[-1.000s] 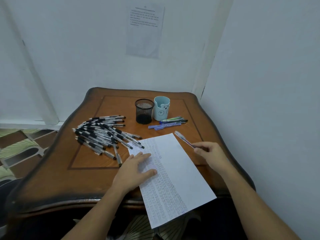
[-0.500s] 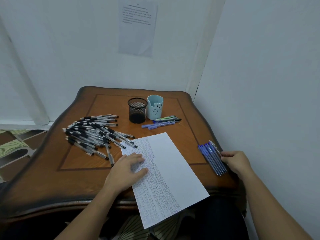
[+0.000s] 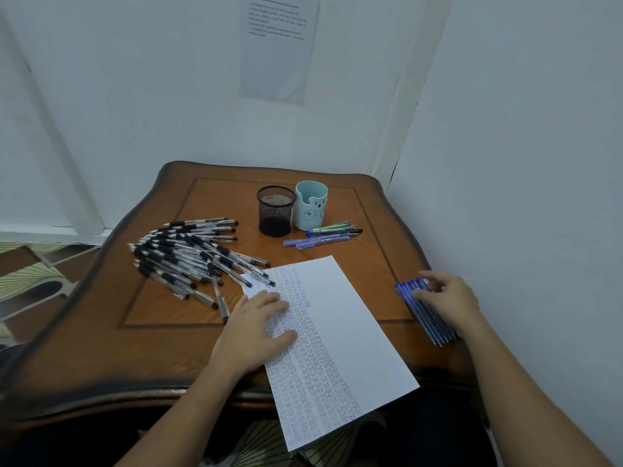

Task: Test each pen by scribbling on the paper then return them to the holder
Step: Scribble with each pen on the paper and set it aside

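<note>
Mesh holder (image 3: 275, 210) L of cup (image 3: 310, 207), table (image 3: 161, 348) back; pen pile (image 3: 188, 257) L, paper (image 3: 354, 315) front-ctr, pen row (image 3: 436, 332) R.

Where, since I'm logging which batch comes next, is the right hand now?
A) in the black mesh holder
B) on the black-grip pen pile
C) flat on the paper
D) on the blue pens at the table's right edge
D: the right hand touches the blue pens on the wall side; the left hand is the one flat on the paper.
</note>
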Action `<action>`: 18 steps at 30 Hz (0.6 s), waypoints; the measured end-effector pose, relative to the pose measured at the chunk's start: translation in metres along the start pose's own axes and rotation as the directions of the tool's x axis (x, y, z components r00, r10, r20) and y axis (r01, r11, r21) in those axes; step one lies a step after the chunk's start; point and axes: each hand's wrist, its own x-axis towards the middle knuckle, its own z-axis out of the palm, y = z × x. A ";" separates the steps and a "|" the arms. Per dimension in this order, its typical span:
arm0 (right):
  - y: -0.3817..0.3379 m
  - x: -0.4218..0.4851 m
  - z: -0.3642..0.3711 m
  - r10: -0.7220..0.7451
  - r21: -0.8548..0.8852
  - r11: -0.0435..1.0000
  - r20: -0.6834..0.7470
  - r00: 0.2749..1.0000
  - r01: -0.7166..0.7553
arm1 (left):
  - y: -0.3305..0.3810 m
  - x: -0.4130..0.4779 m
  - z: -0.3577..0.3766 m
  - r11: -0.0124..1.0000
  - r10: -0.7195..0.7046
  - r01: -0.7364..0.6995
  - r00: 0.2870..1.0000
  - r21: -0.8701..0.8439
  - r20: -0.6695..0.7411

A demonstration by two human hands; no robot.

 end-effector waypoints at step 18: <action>-0.125 0.091 0.145 -0.227 -0.118 0.960 0.215 0.950 0.256 | -0.003 0.006 0.001 0.995 -0.050 0.044 0.997 0.086 0.066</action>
